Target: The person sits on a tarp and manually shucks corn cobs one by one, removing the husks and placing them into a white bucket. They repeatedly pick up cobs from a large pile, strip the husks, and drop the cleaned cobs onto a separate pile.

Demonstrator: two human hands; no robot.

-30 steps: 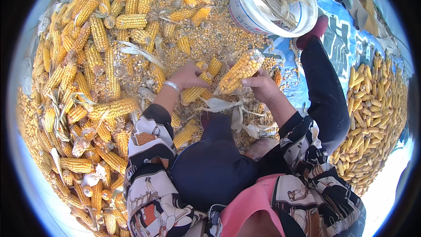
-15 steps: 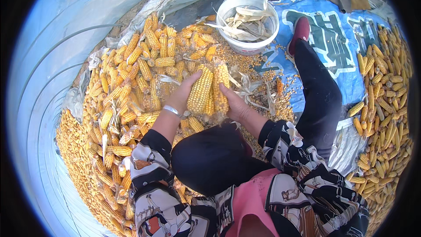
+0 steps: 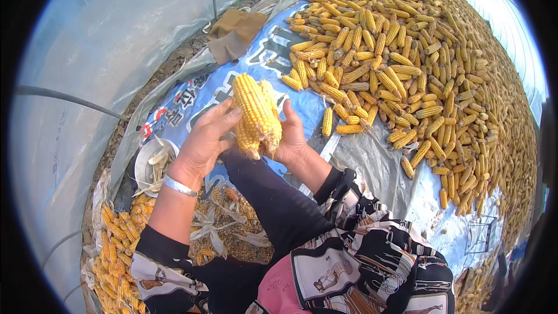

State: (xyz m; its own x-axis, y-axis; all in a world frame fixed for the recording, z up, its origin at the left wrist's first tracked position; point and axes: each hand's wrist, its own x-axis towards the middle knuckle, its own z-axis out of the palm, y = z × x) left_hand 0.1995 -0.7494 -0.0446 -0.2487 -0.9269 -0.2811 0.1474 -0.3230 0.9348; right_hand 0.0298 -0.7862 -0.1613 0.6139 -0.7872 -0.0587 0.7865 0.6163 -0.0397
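Head view: nearest the lens I'm seeing patterned sleeves and a dark trouser leg, and past them both hands raised over the knee. I'm reading the left hand (image 3: 204, 139), silver bangle (image 3: 179, 186) on its wrist, as cupping the left side of a pair of corn cobs (image 3: 256, 115), fingers curled round the kernels. The right hand (image 3: 292, 137) is clamping the other side, thumb hidden behind the cobs. Cobs are standing near upright, tips up, pressed together between the palms, above the blue tarp (image 3: 197, 90).

To do this step well I'm judging: keep both palms squeezing evenly, twist or rub one cob against the other, and keep them over the kernel heap (image 3: 229, 229) by the leg so loose grains are dropping there, not onto bare tarp.

Cobs are looking bright yellow, husk off, rows full and tight, dry; one is slightly paler.

Further out, a metal bowl (image 3: 145, 166) holding husk scraps is sitting at the tarp's left edge, and a big spread of cobs (image 3: 407, 64) is covering the far right side.
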